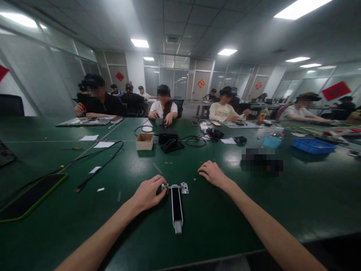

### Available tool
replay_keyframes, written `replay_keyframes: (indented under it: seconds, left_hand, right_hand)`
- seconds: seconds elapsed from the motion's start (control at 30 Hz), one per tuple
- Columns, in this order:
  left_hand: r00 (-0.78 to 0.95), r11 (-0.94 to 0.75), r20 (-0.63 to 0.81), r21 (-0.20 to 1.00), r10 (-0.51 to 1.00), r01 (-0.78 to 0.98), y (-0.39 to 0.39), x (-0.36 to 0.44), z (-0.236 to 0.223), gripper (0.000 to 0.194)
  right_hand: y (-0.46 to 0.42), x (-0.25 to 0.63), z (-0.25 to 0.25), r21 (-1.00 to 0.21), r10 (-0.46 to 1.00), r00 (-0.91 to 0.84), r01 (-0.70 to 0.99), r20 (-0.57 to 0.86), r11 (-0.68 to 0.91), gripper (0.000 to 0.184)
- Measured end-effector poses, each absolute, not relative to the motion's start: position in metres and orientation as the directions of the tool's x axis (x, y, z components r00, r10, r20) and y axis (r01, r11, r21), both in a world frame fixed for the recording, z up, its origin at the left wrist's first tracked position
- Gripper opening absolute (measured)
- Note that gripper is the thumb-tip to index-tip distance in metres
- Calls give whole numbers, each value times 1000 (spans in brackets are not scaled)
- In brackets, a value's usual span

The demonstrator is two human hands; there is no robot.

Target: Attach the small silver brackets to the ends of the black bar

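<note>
At lower centre, I find left fingers (pixel 162 195) grasping the bracketed device (pixel 177 205), right fingers (pixel 204 169) released, a small ring (pixel 194 179) unattached.

Single view, head camera: the viewpoint lies at the wearer's head, above the near edge of the green counter (pixel 214 214), facing forward and tilted down. Both forearms enter from the lower border; the left hand (pixel 148 194) and right hand (pixel 213 174) occupy the near middle ground. The field is wide, extending across the counter to seated people, the far wall and the ceiling (pixel 208 22). No second view shares this scene.
</note>
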State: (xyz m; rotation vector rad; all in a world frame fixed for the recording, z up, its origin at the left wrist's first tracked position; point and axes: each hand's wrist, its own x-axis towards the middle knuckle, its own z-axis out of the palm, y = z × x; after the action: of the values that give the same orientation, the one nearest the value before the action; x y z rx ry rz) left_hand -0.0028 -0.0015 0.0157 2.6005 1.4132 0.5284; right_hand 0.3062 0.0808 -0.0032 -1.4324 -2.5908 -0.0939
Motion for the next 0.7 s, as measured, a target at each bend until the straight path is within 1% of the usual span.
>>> replay_keyframes:
  seconds: [0.1,0.17,0.23,0.33,0.4,0.47,0.57,0.7]
  left_hand:
    - [490,-555,272,277,828,784,-2,-2,17,16]
    - [488,-570,317,269,813,776,-2,-1,18,18]
    - [497,-604,376,263,782,752,-3,1,17,20]
    - [520,-675,480,237,707,699,-5,6,13,22]
    - [549,-724,530,199,646,660,-6,10,9,21]
    - [583,-765,557,160,592,624,-5,12,5,20]
    - [605,-797,587,118,538,593,-4,14,1,22]
    - [586,-802,623,118,518,585,-3,14,0,24]
  right_hand:
    - [71,293,5,14,828,-508,854,237,520,22]
    - [62,281,10,-27,796,-517,833,313,552,22]
    - [51,266,13,-136,749,-528,774,400,618,20]
    - [35,241,13,-338,680,-548,600,487,725,14]
    - [26,228,10,-435,653,-569,487,500,757,12]
    - [20,220,8,-502,652,-581,425,488,754,13]
    - [16,218,6,-578,688,-569,401,450,710,11]
    - [15,219,6,-637,728,-547,397,414,661,9]
